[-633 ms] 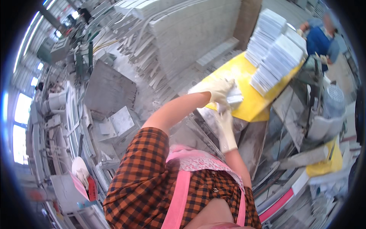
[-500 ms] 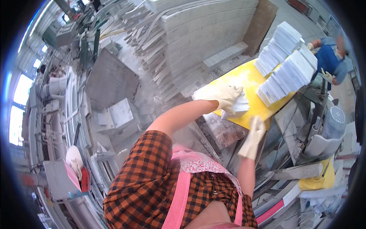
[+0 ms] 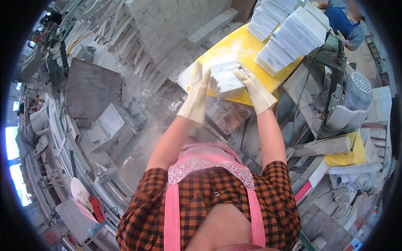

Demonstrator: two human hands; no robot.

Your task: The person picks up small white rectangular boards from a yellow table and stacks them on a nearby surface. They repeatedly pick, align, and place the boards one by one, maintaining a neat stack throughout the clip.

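Observation:
A small stack of white stone tiles (image 3: 226, 80) lies on the yellow sheet (image 3: 226, 46) at its near end. My left hand (image 3: 198, 90), in a cream glove, is upright at the stack's left side with fingers stretched out. Against the right end of the stack rests my right hand (image 3: 253, 85), also gloved, its fingers straight along the tiles. Neither hand is wrapped round the stack; whether the left palm touches it I cannot tell. Farther back on the sheet stand two leaning rows of larger white tiles (image 3: 289, 39).
A co-worker in a blue apron (image 3: 340, 23) stands beyond the tile rows. Long pale slabs (image 3: 167, 33) are piled at the far left. On the right are a grey motor (image 3: 356, 90), a wooden beam (image 3: 320, 147) and a yellow cloth (image 3: 346, 150). A dark board (image 3: 93, 90) leans at left.
My left hand has moved from on top of the small stack to its left side. My right hand has come up from the sheet's near edge to the stack's right end. The view has shifted.

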